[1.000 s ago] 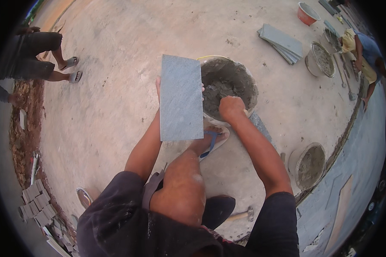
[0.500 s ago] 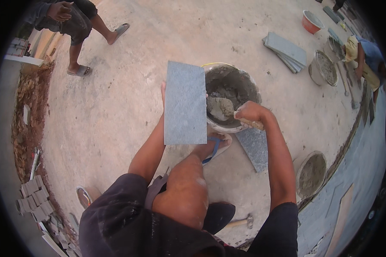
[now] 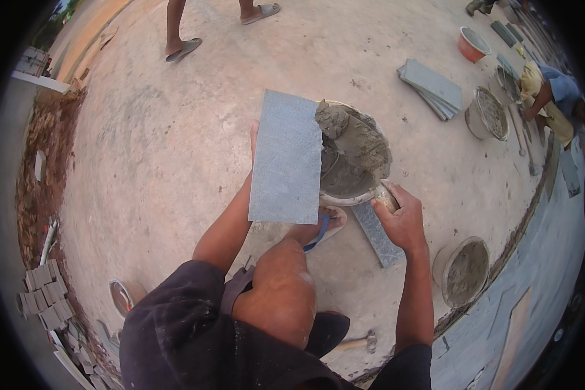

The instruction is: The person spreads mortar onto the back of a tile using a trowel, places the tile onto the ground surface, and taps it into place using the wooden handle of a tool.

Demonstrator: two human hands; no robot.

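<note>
My left hand [image 3: 254, 134] supports a grey rectangular stone tile [image 3: 286, 159], its thumb or fingers showing at the left edge and the rest hidden behind. In my right hand [image 3: 402, 218] is the handle of a trowel [image 3: 385, 195]; its blade reaches into a bucket [image 3: 351, 198] and is hard to tell from the mortar. Wet grey mortar [image 3: 364, 140] fills part of that bucket, beside the tile's right edge. A lump of mortar [image 3: 332, 119] sits against the tile's upper right edge. Another grey tile [image 3: 377, 235] lies on the ground below the bucket.
Stacked tiles [image 3: 433, 84] lie at upper right, near mortar buckets [image 3: 487, 114] and a crouching person [image 3: 552, 94]. Another mortar bucket [image 3: 463, 272] stands right of my arm. A hammer [image 3: 370, 341] lies by my foot. Broken tiles [image 3: 49, 292] line the left edge. Someone's sandalled feet [image 3: 185, 50] are ahead.
My right hand has moved down and right, turning the trowel handle. Mortar now shows at the tile's right edge. The tile has tilted slightly. The person ahead has walked to the right.
</note>
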